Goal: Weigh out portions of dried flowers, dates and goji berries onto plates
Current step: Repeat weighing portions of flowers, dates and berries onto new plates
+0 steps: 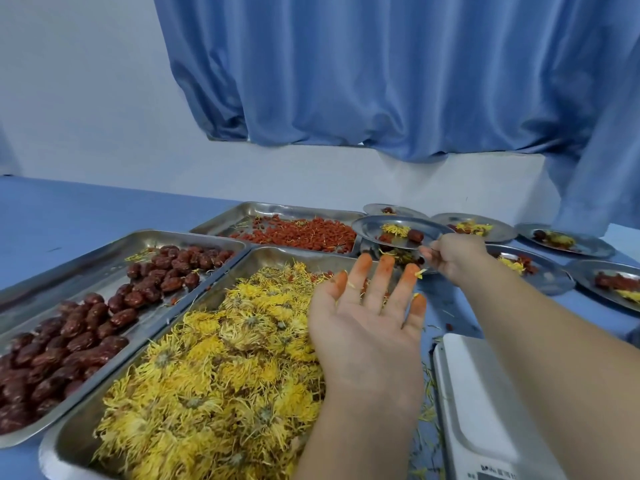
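The large rectangular steel tray of yellow dried flowers (pixel 270 258) anchors everything. Left of it sits the steel tray of dark red dates (pixel 104 258), behind it the steel tray of orange goji berries (pixel 249 211), and right of it the white scale (pixel 485 410). Past its far right corner, the right hand (pixel 453 254) pinches the rim of a round steel plate (pixel 370 230) holding a flower, a date and berries. Held by one edge, the plate could tip and spill. The left hand (pixel 367 323) hovers over the tray, palm up and empty.
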`<action>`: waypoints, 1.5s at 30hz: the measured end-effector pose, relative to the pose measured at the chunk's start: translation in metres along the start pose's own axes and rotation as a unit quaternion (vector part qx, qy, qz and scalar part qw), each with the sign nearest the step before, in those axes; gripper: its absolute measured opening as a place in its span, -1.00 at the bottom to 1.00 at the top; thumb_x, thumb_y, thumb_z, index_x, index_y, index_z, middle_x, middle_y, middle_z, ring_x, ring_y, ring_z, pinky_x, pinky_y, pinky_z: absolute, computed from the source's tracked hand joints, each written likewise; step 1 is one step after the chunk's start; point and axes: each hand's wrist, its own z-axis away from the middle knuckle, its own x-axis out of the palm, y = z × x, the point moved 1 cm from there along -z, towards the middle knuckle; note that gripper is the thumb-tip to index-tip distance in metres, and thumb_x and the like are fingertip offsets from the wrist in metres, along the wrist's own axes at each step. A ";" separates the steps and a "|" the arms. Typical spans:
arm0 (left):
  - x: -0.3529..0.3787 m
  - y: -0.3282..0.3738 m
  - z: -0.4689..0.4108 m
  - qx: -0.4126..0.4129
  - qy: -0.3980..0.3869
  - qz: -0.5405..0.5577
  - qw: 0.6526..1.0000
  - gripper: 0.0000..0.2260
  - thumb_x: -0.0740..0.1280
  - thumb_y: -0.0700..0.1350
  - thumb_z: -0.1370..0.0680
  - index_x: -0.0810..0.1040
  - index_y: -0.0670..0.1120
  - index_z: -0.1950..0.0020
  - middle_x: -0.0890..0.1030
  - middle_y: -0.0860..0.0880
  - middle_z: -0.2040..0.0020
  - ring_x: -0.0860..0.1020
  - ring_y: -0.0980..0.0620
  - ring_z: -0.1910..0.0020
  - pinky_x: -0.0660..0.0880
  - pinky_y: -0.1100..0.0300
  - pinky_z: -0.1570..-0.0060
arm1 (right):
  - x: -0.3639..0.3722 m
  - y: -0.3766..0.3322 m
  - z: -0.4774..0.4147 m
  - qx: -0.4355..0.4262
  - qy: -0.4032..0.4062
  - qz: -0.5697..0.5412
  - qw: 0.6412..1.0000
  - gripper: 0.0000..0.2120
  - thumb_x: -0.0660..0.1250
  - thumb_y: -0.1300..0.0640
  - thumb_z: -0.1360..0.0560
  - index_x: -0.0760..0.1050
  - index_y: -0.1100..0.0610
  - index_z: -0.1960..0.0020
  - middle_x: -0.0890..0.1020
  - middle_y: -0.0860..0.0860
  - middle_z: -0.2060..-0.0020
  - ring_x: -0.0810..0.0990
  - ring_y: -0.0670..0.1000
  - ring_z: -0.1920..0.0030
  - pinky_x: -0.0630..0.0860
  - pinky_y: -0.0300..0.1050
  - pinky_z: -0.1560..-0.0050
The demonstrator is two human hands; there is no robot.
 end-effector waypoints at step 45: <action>-0.003 -0.005 -0.003 -0.054 -0.065 -0.233 0.969 -0.76 0.18 0.00 -0.57 0.58 -0.08 -0.04 0.70 -0.09 -0.07 0.69 -0.11 0.04 0.50 0.07 0.10 | -0.140 -0.029 0.162 -0.220 -0.128 0.244 0.936 -0.86 0.38 0.28 -0.48 0.55 0.16 -0.03 0.67 0.07 0.13 0.69 0.05 0.20 0.65 -0.08 0.15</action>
